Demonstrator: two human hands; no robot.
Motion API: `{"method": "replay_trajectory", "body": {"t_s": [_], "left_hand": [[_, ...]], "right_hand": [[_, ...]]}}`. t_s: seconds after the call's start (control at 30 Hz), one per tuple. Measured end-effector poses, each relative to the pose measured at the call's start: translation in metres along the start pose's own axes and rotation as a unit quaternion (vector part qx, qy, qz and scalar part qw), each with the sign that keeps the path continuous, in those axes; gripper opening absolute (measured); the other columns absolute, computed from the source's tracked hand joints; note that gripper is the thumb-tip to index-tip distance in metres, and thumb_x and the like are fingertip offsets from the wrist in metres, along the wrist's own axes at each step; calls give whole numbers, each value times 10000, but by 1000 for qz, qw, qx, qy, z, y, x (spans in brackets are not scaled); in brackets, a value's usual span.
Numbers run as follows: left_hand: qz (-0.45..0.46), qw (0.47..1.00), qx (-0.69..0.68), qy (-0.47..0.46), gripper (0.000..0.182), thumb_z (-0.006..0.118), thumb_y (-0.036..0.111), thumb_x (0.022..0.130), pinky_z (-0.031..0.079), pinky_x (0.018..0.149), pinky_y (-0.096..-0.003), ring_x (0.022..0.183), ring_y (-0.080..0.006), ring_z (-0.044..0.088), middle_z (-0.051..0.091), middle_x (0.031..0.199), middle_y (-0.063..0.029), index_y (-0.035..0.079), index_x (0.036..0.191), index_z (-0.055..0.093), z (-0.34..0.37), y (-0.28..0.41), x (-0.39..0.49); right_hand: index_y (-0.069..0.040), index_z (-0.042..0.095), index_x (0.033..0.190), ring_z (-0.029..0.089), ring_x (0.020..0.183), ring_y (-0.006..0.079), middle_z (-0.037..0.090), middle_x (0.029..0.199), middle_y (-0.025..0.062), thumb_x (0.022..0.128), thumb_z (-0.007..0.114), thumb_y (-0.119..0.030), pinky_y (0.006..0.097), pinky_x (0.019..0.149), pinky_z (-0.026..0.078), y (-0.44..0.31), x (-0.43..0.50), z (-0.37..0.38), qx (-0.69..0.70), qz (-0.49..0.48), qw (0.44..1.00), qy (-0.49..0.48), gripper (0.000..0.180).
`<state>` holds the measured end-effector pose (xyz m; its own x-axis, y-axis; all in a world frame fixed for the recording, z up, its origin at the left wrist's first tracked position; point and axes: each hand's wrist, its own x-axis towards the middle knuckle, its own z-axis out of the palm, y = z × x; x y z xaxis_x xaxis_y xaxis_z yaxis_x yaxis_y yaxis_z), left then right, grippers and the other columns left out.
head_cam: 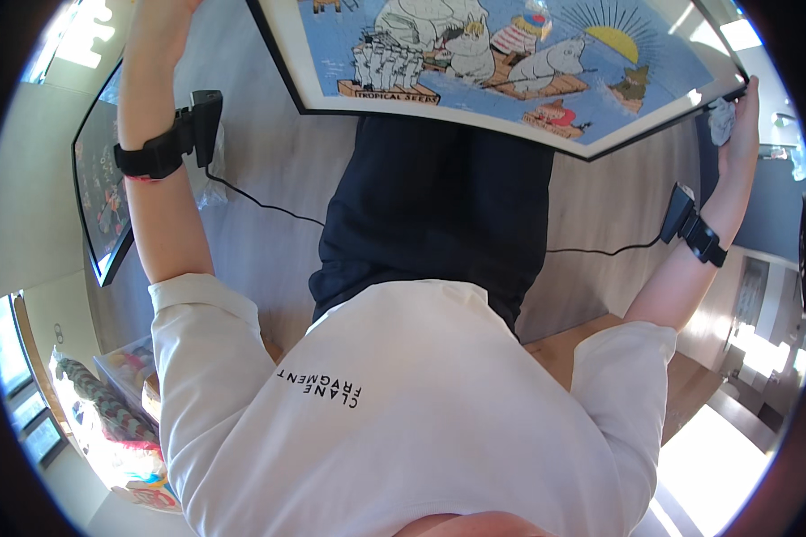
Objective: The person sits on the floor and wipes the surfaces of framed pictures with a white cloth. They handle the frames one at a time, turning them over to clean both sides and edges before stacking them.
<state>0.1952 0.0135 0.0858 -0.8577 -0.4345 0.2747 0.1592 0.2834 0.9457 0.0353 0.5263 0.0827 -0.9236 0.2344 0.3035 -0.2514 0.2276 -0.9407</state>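
A black-framed picture (483, 87) with a white mat is tilted in front of my legs, its top cut off by the view's upper edge. Its print shows white cartoon characters, a yellow sun and blue water. My right hand (743, 127) grips the frame's right corner, with a crumpled pale cloth or tissue (721, 121) between the palm and the frame. My left forearm reaches up past the top edge, and the left hand lies out of view. Light reflects off the picture's glossy front.
Another dark framed picture (101, 181) leans at the left wall. Clear plastic wrapping (213, 174) lies on the wood-look floor (275, 161). Black devices are strapped to my left wrist (151, 156) and right wrist (704, 238), each with a cable. Plastic-wrapped goods (117, 416) stand at lower left.
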Motion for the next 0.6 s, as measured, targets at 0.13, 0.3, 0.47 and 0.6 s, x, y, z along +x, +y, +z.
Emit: {"method": "replay_trajectory", "body": {"t_s": [0.13,0.3,0.47,0.6], "left_hand": [[16,1000,5,-8,350,517,483,1003,319,593,-213,638,-39,400,446,716,93,162,919,629,2,2,0],[22,999,-5,-36,374,534,504,989,328,557,-208,608,-42,406,460,701,84,156,893,631,-1,1,3],[8,999,-10,-34,378,554,502,980,343,560,-206,602,-44,413,465,699,74,145,876,624,-2,1,1],[3,999,-20,-42,373,550,481,989,346,561,-208,599,-47,412,450,691,67,134,868,612,-2,7,0]], "right_hand": [[-48,534,1342,580,982,108,616,1147,30,955,537,-585,252,843,446,-4,-3,2,25,53,998,-17,662],[-55,563,1303,583,897,85,632,1078,11,960,533,-580,234,764,450,0,2,-3,-1,53,998,-14,627],[-40,539,1335,589,982,106,623,1145,27,958,536,-582,244,838,454,6,11,-5,10,33,999,-29,660],[-21,493,1385,570,1096,134,593,1240,59,953,540,-590,259,936,436,1,7,-3,26,67,997,-42,717]]}}
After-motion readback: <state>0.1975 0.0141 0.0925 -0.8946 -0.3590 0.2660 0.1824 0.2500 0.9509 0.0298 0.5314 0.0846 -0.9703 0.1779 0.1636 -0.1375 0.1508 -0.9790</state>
